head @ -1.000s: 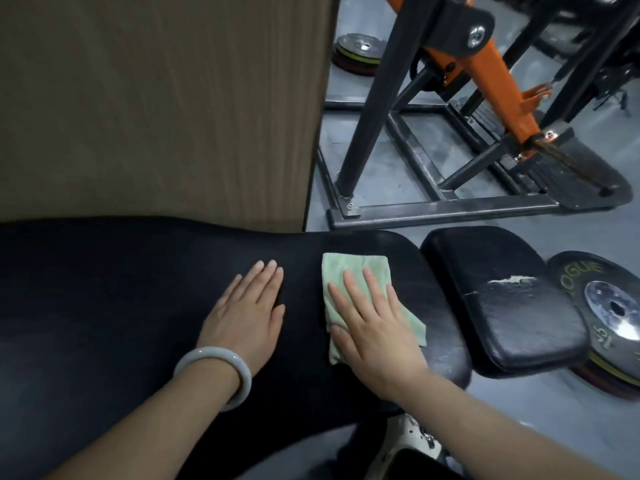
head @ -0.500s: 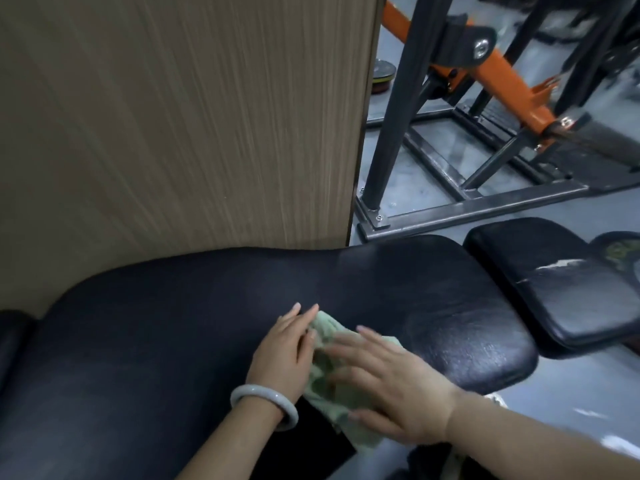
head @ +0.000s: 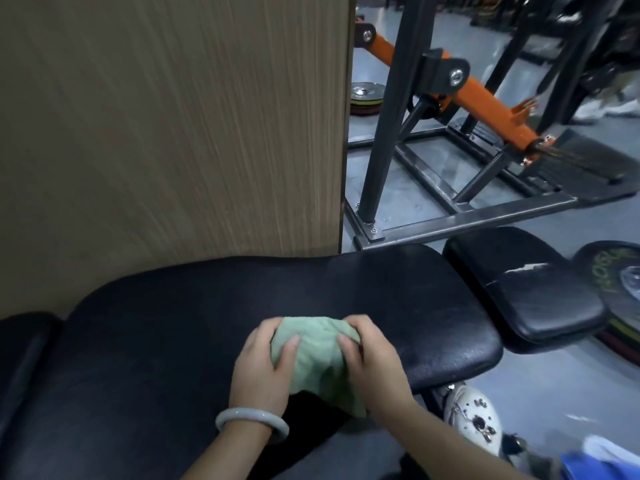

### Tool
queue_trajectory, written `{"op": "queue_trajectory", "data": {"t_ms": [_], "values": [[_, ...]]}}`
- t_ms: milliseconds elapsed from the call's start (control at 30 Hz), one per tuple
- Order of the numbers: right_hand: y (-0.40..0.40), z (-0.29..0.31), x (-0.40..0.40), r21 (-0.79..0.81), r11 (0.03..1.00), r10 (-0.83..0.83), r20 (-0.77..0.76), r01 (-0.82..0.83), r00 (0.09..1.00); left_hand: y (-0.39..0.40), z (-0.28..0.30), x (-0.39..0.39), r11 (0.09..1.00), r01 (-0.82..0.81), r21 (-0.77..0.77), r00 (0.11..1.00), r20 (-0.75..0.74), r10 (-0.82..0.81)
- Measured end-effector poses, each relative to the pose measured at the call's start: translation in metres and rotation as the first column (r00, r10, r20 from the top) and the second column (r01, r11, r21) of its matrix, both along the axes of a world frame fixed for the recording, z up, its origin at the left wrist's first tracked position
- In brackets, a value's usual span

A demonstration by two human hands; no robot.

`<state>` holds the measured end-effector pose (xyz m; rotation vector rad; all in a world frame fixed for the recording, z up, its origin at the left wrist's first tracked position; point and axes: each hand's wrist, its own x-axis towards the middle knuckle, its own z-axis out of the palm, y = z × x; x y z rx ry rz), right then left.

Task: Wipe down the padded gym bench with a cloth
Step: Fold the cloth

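The long black padded bench (head: 173, 334) fills the lower half of the view, with a smaller black seat pad (head: 526, 292) off its right end. A pale green cloth (head: 317, 358) is bunched up over the bench's near edge. My left hand (head: 259, 372), with a pale bangle on the wrist, grips the cloth's left side, thumb on top. My right hand (head: 374, 365) grips its right side the same way. A loose corner of the cloth hangs below my hands.
A wood-grain panel (head: 173, 126) stands right behind the bench. A black and orange steel machine frame (head: 450, 216) sits on the grey floor at the right. Weight plates lie at far right (head: 620, 278) and behind the frame (head: 367, 98). A white shoe (head: 474, 417) shows below the bench.
The cloth lay flat under my right hand near the bench's right end; now both hands have gathered it into a bunch and hold it further left, at the near edge.
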<state>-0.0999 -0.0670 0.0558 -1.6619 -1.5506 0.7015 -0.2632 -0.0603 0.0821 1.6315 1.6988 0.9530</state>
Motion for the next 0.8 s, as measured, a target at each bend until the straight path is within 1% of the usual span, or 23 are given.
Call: {"op": "queue_trajectory", "data": {"t_ms": [100,167,233,300,367,567,700,800], "values": [[-0.003,0.05,0.009,0.177,0.982,0.088,-0.097,-0.069,0.991,-0.01,0.043,0.0,0.991,0.052,0.126,0.999,-0.004,-0.052],[-0.012,0.078,0.018,0.257,0.955,0.177,-0.095,-0.147,0.98,-0.018,0.075,0.007,0.975,0.069,0.212,0.998,-0.017,-0.067],[-0.023,0.099,0.029,0.328,0.927,0.204,-0.037,-0.181,0.978,-0.027,0.102,0.017,0.945,0.124,0.302,0.992,-0.045,-0.116],[-0.032,0.118,0.044,0.422,0.888,0.179,0.043,-0.18,0.983,-0.035,0.126,0.028,0.917,0.172,0.36,0.985,-0.056,-0.163],[-0.044,0.135,0.062,0.485,0.859,0.132,0.098,-0.163,0.986,-0.046,0.146,0.041,0.889,0.241,0.39,0.97,-0.099,-0.22],[-0.097,0.197,0.113,0.627,0.77,0.006,0.175,-0.116,0.985,-0.085,0.21,0.083,0.787,0.383,0.483,0.923,-0.239,-0.302],[-0.137,0.238,0.15,0.686,0.722,-0.093,0.223,-0.089,0.97,-0.113,0.25,0.12,0.733,0.424,0.531,0.906,-0.249,-0.343],[-0.164,0.258,0.179,0.705,0.705,-0.181,0.276,-0.07,0.944,-0.131,0.271,0.15,0.684,0.495,0.536,0.867,-0.254,-0.429]]}}
